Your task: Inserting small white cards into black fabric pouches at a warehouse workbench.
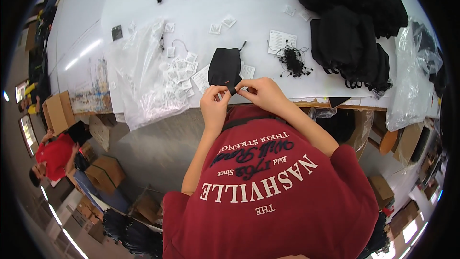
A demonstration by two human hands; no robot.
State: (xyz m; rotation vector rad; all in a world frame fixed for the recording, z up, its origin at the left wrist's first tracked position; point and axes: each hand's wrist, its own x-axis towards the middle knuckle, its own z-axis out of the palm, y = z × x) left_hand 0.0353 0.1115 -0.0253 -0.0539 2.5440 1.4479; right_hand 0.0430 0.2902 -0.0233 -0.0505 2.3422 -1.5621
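A small black fabric pouch [224,64] lies at the table's near edge, with a short black cord tab at its far right corner. My left hand [214,103] pinches the pouch's near end between thumb and fingers. From the other side, my right hand [261,92] grips that same end, its fingertips close to the left ones. A tiny orange-red mark shows on the fabric just above my fingers. Printed white papers [247,71] stick out from behind the pouch on both sides. Whatever sits between my fingertips besides the fabric is too small to make out.
Left of the pouch, small white packets [179,74] lie by a clear plastic bag [136,67]. To the right are a tangle of black cords [293,62], a white card [281,38] and piled black fabric pieces [352,43]. A person in red [55,156] is at far left.
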